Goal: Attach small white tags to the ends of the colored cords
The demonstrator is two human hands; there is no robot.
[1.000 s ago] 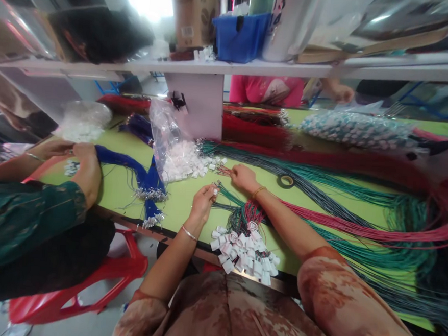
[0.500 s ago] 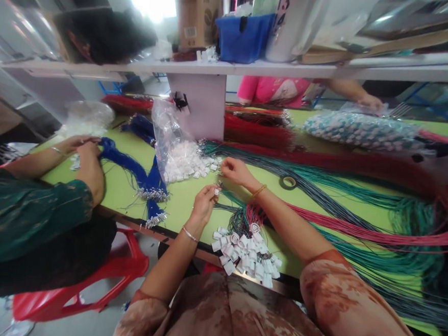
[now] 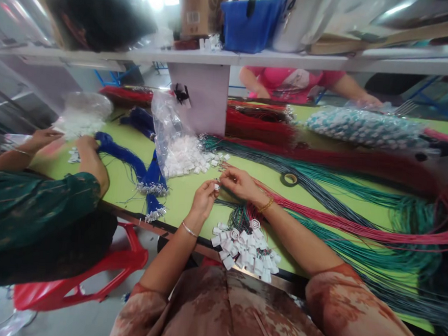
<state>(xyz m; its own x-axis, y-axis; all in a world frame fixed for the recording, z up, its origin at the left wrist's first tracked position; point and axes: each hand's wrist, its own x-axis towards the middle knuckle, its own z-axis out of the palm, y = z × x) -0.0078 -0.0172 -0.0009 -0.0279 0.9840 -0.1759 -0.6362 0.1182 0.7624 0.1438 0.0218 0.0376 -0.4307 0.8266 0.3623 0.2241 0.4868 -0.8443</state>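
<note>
My left hand [image 3: 204, 200] is closed in a pinch around a small white plastic connector [image 3: 217, 187]. My right hand [image 3: 241, 185] is right beside it, thumb and fingers pinched on what looks like a thin wire at the connector; the fingers mostly hide it. Loose wire ends [image 3: 222, 165] lie just beyond the right knuckles. Below my hands, at the table's near edge, is a pile of white connectors [image 3: 241, 248] attached to wires. Bundles of red wires [image 3: 331, 216] and green wires [image 3: 337, 243] run off to the right under and past my right forearm.
A clear bag of white connectors [image 3: 181, 155] lies open ahead. A tape roll [image 3: 288, 179] sits on dark wires. Blue wire bundles [image 3: 153, 176] are to the left, near a co-worker's arms [image 3: 92, 161]. A shelf [image 3: 201, 57] crosses above, with another person behind it.
My right hand has come down from the wire ends toward the connector in my left hand. The co-worker's far hand at left has moved leftward.
</note>
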